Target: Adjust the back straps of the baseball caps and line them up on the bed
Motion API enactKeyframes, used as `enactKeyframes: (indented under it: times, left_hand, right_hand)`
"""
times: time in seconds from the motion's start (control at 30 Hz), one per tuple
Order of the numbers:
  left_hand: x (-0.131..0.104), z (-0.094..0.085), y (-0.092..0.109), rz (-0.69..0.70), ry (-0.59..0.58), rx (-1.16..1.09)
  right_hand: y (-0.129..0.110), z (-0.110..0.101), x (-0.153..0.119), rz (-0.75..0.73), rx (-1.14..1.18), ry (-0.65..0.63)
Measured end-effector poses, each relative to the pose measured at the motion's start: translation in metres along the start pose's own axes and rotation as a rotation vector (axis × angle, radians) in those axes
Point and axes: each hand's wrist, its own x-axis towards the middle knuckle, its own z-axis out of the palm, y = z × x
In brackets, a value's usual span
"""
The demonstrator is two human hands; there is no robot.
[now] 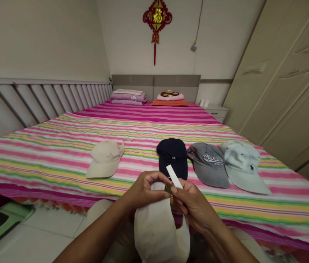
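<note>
Between my hands, low in the head view, is a cream baseball cap [154,230] with its back opening facing up and right. My left hand [150,188] pinches the cap's edge beside a small brownish metal buckle [168,188]. On the buckle's other side my right hand [188,199] grips the cap's strap [174,176], whose pale free end sticks up past the fingers. Just beyond my hands a navy cap [172,153] lies on the bed, its brim toward me and partly hidden by the strap and fingers.
On the striped bed sheet [132,128], a beige cap [105,157] lies to the left. A grey cap [208,164] and a pale tie-dyed cap [243,166] lie to the right. Folded bedding [129,98] is by the headboard. A green stool [8,223] stands lower left.
</note>
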Motion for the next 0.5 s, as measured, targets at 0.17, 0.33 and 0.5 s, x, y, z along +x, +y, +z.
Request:
enactKeyframes:
  times: [0.17,0.33,0.5]
  left_hand:
    - [0.0,-0.001,-0.007,0.002,0.007,-0.248]
    - [0.003,-0.007,-0.014,-0.13,0.1,-0.604]
    - [0.005,-0.008,-0.019,-0.125,0.106,-0.79]
  right_hand:
    - [-0.003,0.001,-0.001,-0.021,-0.024,0.034]
    - [-0.009,0.0,-0.001,0.002,0.009,0.055]
    - [-0.013,0.002,-0.002,0.024,-0.001,0.059]
